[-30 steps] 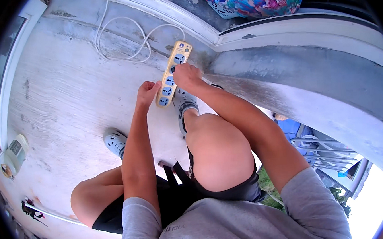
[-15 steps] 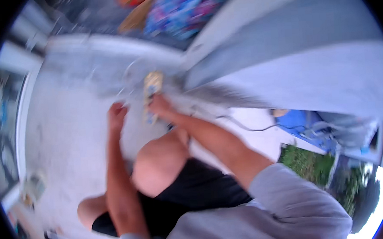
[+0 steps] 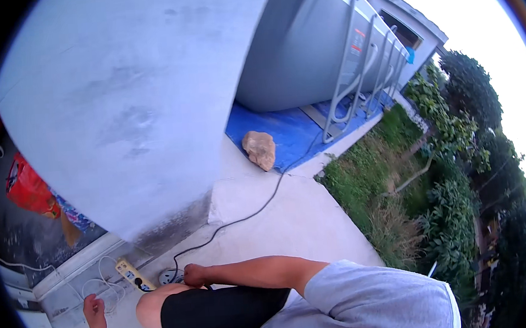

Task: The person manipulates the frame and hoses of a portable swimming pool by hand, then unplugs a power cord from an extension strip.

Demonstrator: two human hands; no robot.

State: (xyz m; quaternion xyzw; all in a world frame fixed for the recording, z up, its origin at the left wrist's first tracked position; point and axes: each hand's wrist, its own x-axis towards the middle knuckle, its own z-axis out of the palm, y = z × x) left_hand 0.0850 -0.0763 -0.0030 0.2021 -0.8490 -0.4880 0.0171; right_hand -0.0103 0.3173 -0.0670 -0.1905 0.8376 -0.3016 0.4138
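Observation:
A pale yellow power strip (image 3: 131,273) lies on the concrete at the lower left, with a black plug (image 3: 139,282) at its near end. My right hand (image 3: 194,275) is closed just right of the strip, over my knee. It is beside a black cable (image 3: 227,225) and a round socket-like piece (image 3: 169,276); what its fingers hold is hidden. Left of the strip, my left hand (image 3: 94,307) is raised with curled fingers, and I cannot make out anything in them. Loops of white cord (image 3: 108,283) lie between that hand and the strip.
A grey wall panel (image 3: 131,112) rises ahead. Beyond it a grey above-ground pool (image 3: 303,45) stands on a blue tarp (image 3: 291,131), with a rock (image 3: 259,150) at the tarp's corner. Grass (image 3: 360,163) and bushes are at right. A red bag (image 3: 30,186) sits at far left.
My view has swung to the right, toward the pool and garden. My right hand has come off the power strip to its right side. My left hand stays left of the strip.

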